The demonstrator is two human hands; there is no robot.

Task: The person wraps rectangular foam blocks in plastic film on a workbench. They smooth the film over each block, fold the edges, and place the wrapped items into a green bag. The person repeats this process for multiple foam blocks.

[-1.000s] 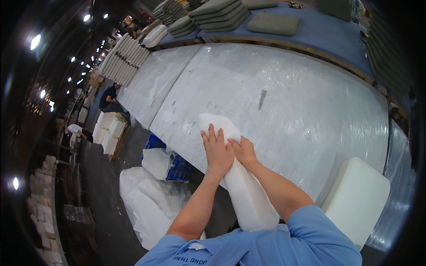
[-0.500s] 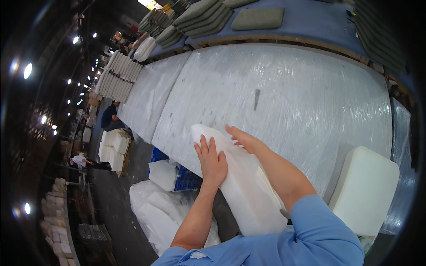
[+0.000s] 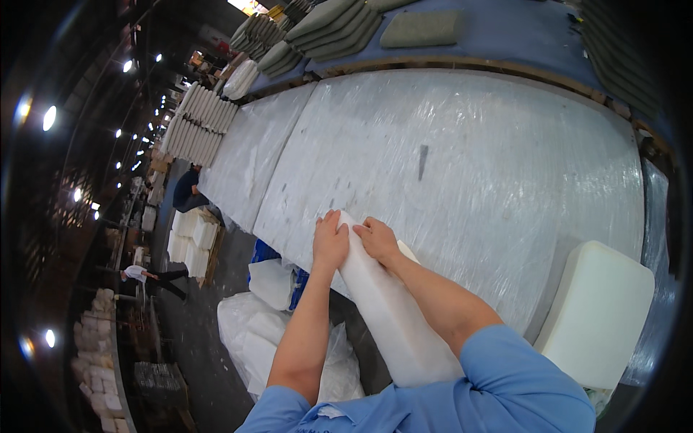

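A long white cushion (image 3: 397,317), soft and smooth-skinned like a cover over foam, stands on its narrow side between my arms. Its near end rests against my shirt, and its far end lies over the table edge. My left hand (image 3: 330,239) is closed over the left side of that far end. Across from it, my right hand (image 3: 377,240) grips the upper right side with bent fingers. A strip of cream foam (image 3: 408,251) shows just beyond my right forearm. Both hands hide part of the cushion's far corner.
The plastic-wrapped table (image 3: 462,166) spans the middle. A cream foam block (image 3: 595,310) leans at the right. Below left are a clear bag of white pieces (image 3: 253,332) and a blue crate (image 3: 297,285). Grey-green cushions (image 3: 336,29) are stacked behind; two people are at the far left.
My left hand has gone from lying flat on the cushion to gripping its far end. My right hand has closed on the opposite side. The cushion has turned more onto its edge.
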